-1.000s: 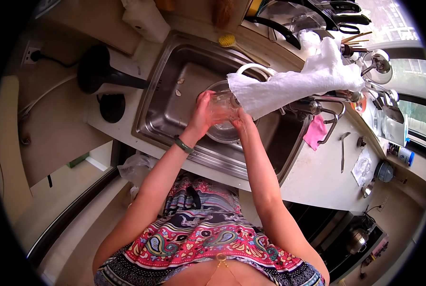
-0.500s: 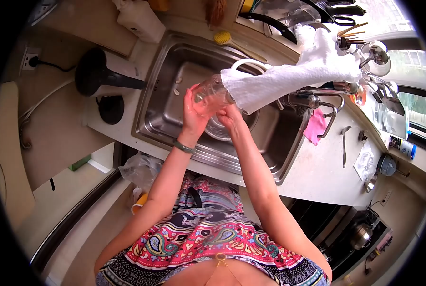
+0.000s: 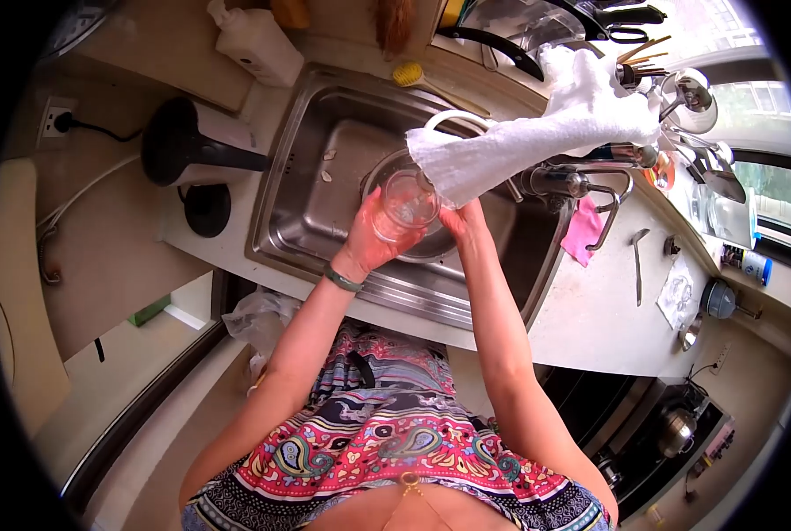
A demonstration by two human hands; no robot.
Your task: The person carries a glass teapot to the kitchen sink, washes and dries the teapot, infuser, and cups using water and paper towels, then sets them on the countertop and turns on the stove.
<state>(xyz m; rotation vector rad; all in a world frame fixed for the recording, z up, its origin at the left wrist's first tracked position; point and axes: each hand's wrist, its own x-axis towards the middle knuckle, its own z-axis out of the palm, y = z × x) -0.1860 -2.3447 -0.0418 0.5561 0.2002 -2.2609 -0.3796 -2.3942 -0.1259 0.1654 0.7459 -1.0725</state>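
My left hand (image 3: 371, 237) is wrapped round a clear glass jar (image 3: 410, 199), its round end tilted up toward me. My right hand (image 3: 460, 219) is at the jar's right side, its fingers partly hidden under the hanging end of a white towel (image 3: 510, 155). That towel is draped over the faucet area and reaches down to the jar. Below the jar, a round metal bowl or pot (image 3: 373, 168) stands in the steel sink (image 3: 303, 190); most of it is covered by my hands, the jar and the towel.
A yellow-headed brush (image 3: 408, 74) and a white pump bottle (image 3: 256, 44) are behind the sink. On the left stands a black-and-white appliance (image 3: 192, 137). A pink cloth (image 3: 581, 232) hangs by the metal tap (image 3: 617, 208); a spoon (image 3: 639, 265) lies on the right counter.
The jar has come slightly down and turned so that its round end faces me more. My right hand has shifted to the right, and its fingers are now less visible.
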